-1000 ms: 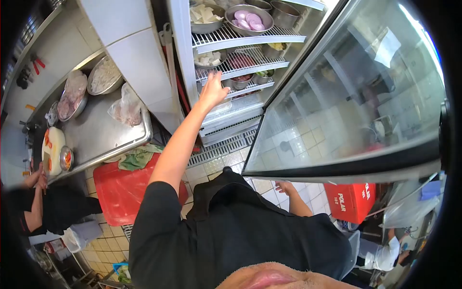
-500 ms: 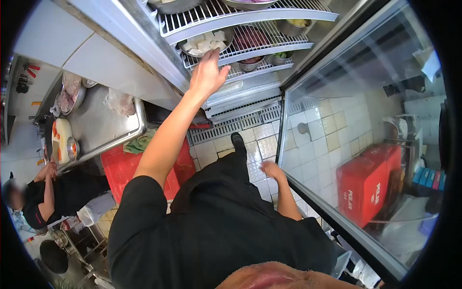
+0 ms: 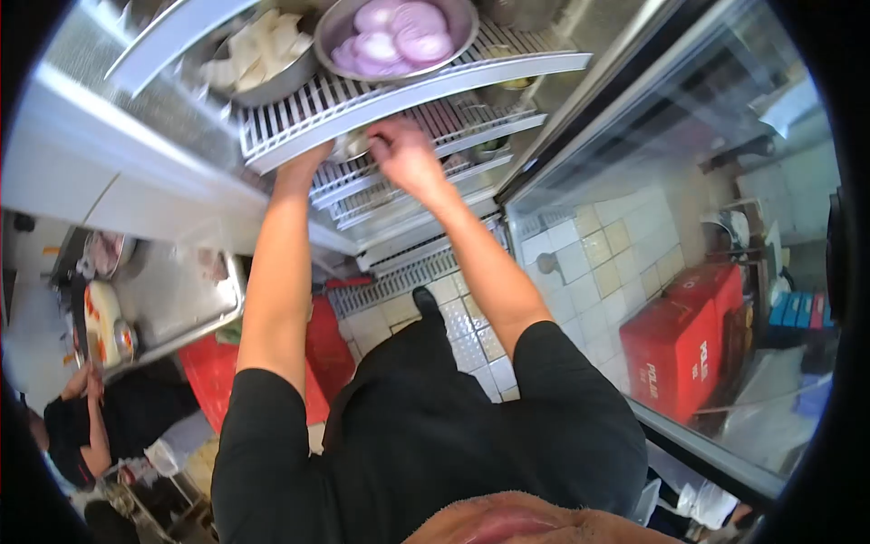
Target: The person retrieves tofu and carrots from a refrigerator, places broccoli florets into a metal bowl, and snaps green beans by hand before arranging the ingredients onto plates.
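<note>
Both of my arms reach into an open fridge, to a wire shelf below the top one. My left hand is at the left side of a bowl of white chunks, its fingers hidden under the upper shelf's edge. At the bowl's right side is my right hand, its fingers bent and blurred by motion; whether it grips the rim cannot be made out. On the shelf above stand a bowl of sliced purple onion and a bowl of pale slices.
The glass door stands open at the right, with a red crate seen through it. A metal counter and a co-worker are at the left. Beside my legs lies a red lid-like surface.
My right hand has risen from my side to the bowl of white chunks. My left hand has moved from its front to its left side. The view has come closer to the upper shelves.
</note>
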Demonstrator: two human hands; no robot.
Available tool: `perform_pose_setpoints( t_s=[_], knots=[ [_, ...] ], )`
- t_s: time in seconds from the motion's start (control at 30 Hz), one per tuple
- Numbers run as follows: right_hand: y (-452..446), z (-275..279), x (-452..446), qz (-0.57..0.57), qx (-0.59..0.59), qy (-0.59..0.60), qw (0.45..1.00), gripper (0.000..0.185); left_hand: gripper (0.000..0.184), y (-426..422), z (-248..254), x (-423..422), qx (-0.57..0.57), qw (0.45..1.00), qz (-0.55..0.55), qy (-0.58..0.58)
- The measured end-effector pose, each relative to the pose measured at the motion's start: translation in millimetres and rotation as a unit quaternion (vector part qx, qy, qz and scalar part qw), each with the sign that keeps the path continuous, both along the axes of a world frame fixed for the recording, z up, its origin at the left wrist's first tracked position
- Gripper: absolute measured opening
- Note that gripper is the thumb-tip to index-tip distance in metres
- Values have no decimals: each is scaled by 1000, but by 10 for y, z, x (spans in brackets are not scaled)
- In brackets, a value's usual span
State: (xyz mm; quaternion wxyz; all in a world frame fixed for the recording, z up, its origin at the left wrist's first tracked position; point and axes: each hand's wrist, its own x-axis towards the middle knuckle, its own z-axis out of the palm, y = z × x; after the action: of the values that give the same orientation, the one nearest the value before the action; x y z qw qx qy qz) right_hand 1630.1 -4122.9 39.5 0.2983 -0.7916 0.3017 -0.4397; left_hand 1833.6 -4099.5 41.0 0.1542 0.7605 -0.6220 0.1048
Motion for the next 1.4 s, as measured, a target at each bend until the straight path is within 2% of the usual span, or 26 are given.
perform_pose_setpoints(
  t_s=[0.03,0.07,0.13,0.17,0.2,0.23,0.5,0.6,0.67,0.73,0.77,0.8,0.83,0.87,0.9,0.93,0.97,1.0,1.1,1.13,1.2,1.3,1.4],
  knots=[
    [-29,3,14,4,7,10,1000,19,31,-32,-15,22,-51,997,-15,-54],
    [-35,-3,16,11,17,20,1000,18,30,-147,-258,200,-86,988,-12,-130],
    [-79,-114,4,21,-19,14,1000,15,30,-215,-420,311,-145,957,-53,-247],
    [-56,-100,-18,16,-19,0,1000,15,31,-191,-293,212,-130,969,-49,-205],
    [-32,-97,-31,13,-18,-13,1000,14,34,-244,-329,249,-58,984,-32,-163],
    [-22,-91,-55,13,-6,-8,1000,14,35,-229,-300,235,-32,990,-24,-137],
    [-144,-119,-218,38,-7,6,999,14,43,-139,116,7,9,998,-35,-51],
    [-158,-96,-285,54,21,9,998,13,46,7,433,-205,72,997,-17,-28],
    [-139,-89,-315,54,25,9,998,13,41,64,365,-184,44,998,-25,28],
    [-118,-89,-323,44,19,9,999,14,25,123,382,-156,-16,997,-69,-12],
    [-101,-83,-320,9,-25,24,999,14,19,168,404,-134,-47,994,-89,-32],
    [-82,-73,-305,-25,-70,38,996,13,20,181,354,-114,-43,973,-74,-215],
    [-66,-50,-278,-58,-116,51,990,13,27,241,310,-136,-62,994,-64,-57],
    [-51,8,-232,-81,-137,61,985,13,36,358,409,-262,-80,990,-52,101],
    [-33,89,-177,-105,-160,71,979,12,36,450,380,-370,-177,961,-25,213],
    [-23,141,-128,-128,-182,81,972,12,38,587,396,-385,-122,889,-41,440],
    [-117,120,-86,-57,-158,96,981,22,38,730,413,-483,-136,791,-47,595],
    [-174,111,-12,-10,-139,133,981,24,38,860,415,-550,-147,665,-51,730],
    [-321,91,228,152,-52,239,958,35,35,1214,213,-581,-147,401,-134,894],
    [-361,79,298,167,-83,265,946,35,35,1306,162,-601,-144,346,-140,916],
    [-360,115,399,197,-143,315,917,36,37,1454,150,-630,-124,266,-142,945],
    [-394,167,428,198,-87,352,911,35,44,1604,83,-622,-121,211,-138,960],
    [-399,205,425,198,-63,367,907,33,46,1677,31,-675,-143,315,-118,931]
  ],
)
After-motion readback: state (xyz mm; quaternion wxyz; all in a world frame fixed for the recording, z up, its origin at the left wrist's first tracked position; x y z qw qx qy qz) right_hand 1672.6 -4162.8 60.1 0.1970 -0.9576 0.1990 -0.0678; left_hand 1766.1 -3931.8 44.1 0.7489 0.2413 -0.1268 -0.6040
